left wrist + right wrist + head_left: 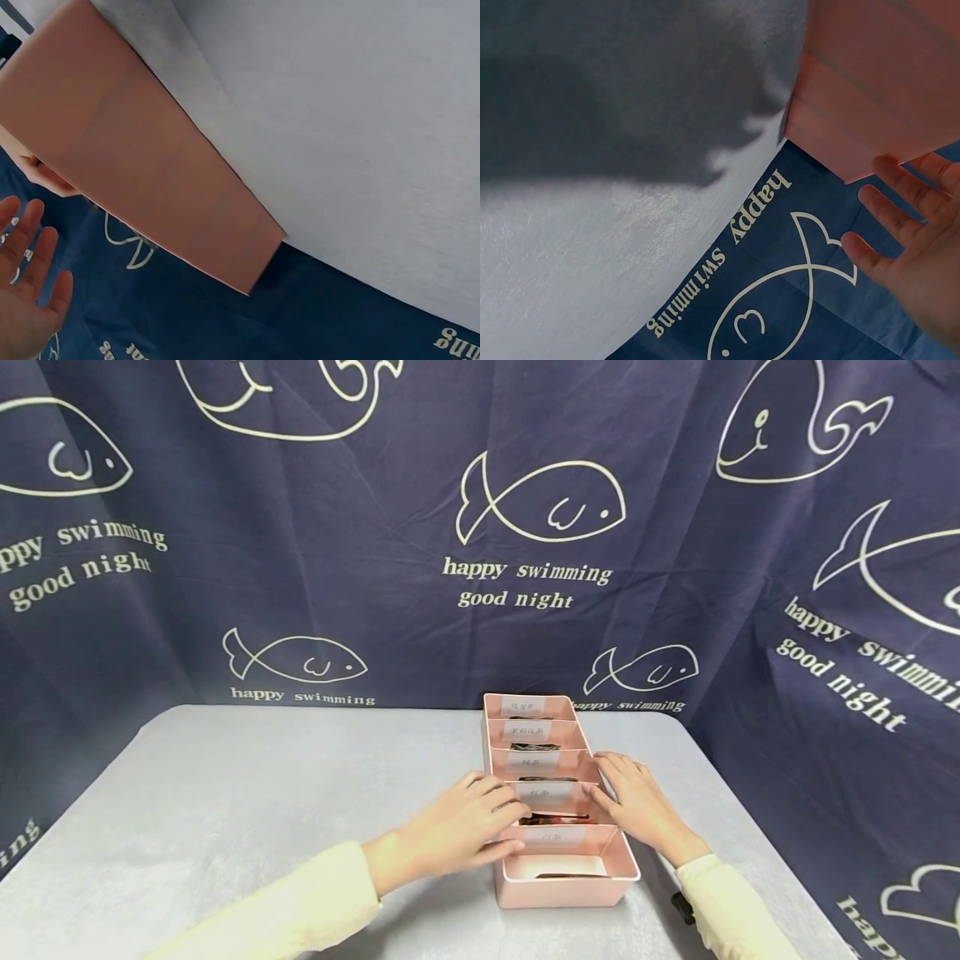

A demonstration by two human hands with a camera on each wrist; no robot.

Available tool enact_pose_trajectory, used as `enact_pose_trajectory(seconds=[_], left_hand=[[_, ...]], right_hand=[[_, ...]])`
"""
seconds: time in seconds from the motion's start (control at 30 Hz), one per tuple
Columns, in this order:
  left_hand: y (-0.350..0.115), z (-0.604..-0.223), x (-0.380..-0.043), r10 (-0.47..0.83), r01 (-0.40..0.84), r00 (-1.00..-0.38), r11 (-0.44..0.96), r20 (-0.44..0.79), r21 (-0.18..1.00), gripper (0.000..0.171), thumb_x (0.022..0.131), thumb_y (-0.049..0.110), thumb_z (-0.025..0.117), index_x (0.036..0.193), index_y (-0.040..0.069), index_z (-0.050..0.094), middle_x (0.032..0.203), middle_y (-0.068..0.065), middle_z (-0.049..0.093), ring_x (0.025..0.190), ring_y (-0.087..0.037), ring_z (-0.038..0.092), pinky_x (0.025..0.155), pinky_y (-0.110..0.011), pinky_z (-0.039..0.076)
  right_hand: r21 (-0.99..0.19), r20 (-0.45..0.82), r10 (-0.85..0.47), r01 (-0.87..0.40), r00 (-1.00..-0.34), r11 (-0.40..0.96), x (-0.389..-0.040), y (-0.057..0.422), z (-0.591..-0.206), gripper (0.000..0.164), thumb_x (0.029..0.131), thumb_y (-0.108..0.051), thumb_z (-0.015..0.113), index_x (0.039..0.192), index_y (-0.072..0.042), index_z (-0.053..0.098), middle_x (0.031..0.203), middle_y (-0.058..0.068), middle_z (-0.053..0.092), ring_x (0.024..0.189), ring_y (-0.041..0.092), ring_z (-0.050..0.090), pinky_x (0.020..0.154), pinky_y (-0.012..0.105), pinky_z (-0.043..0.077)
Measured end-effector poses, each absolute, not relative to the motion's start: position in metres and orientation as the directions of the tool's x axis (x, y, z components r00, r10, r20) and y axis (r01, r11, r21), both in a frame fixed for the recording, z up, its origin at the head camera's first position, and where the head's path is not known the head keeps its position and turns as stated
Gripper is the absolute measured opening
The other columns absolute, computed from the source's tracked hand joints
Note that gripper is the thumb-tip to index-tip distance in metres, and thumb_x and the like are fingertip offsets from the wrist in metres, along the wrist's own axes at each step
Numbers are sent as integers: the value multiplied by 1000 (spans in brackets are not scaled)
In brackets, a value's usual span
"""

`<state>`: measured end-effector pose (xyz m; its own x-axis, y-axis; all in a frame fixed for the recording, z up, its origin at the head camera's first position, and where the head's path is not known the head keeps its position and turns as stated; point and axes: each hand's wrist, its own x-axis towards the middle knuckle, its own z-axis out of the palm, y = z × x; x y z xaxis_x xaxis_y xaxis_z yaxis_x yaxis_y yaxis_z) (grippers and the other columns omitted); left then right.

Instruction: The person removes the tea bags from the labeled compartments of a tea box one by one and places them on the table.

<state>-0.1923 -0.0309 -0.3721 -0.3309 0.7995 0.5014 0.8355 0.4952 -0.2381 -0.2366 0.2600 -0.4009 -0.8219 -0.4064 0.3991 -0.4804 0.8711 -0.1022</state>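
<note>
Pink divided organizer tray [570, 885] with little labelled compartments sits on the grey worktop [225, 793], right of centre. Left hand [465, 827] rests flat on its 9 o'clock wall, right hand [637, 806] on the 3 o'clock wall, fingers straight on both. Navy fish-print cloth [540, 510] hangs at 12 o'clock.

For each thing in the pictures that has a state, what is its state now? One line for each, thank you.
pink organizer tray: upright on the table, open top, divided into labelled compartments holding dark packets.
left hand: fingers straight, resting on the tray's left rim.
right hand: fingers straight, resting on the tray's right rim.
table: covered with a grey cloth.
backdrop cloth: hanging behind the table, wrinkled.
</note>
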Motion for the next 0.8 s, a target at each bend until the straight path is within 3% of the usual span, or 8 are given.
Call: enact_pose_trajectory(seconds=[0.13, 0.33, 0.57, 0.8], left_hand=[[-25, -371, -188, 824, 849, -328, 471, 461, -238, 29, 88, 44, 51, 108, 23, 58, 100, 10, 59, 100, -11, 51, 88, -29, 38], [-18, -372, -185, 859, 872, -263, 407, 439, -273, 25, 89, 43, 51, 101, 23, 58, 100, 12, 60, 99, -8, 52, 94, -30, 38], [-12, -377, -181, 875, 884, -191, 351, 445, -310, 21, 92, 42, 47, 96, 24, 58, 95, 14, 59, 91, -6, 52, 85, -26, 37], [-7, -382, -179, 888, 885, -166, 326, 429, -333, 21, 92, 40, 45, 100, 27, 59, 90, 16, 59, 91, -5, 52, 83, -25, 37]], right_hand=[[-115, 392, -399, -474, -829, 873, -236, 259, -401, 44, 88, -29, 56, 119, 2, 52, 121, 18, 55, 118, 35, 46, 94, 53, 33], [-121, 392, -396, -473, -830, 873, -235, 258, -400, 44, 88, -29, 56, 118, 2, 53, 121, 18, 55, 118, 36, 46, 93, 53, 34], [-120, 392, -397, -474, -830, 872, -235, 258, -400, 43, 88, -28, 56, 118, 1, 52, 122, 18, 55, 118, 35, 46, 93, 53, 34], [-119, 386, -393, -468, -834, 876, -235, 259, -401, 44, 88, -29, 56, 119, 2, 52, 122, 19, 55, 118, 35, 45, 94, 52, 33]])
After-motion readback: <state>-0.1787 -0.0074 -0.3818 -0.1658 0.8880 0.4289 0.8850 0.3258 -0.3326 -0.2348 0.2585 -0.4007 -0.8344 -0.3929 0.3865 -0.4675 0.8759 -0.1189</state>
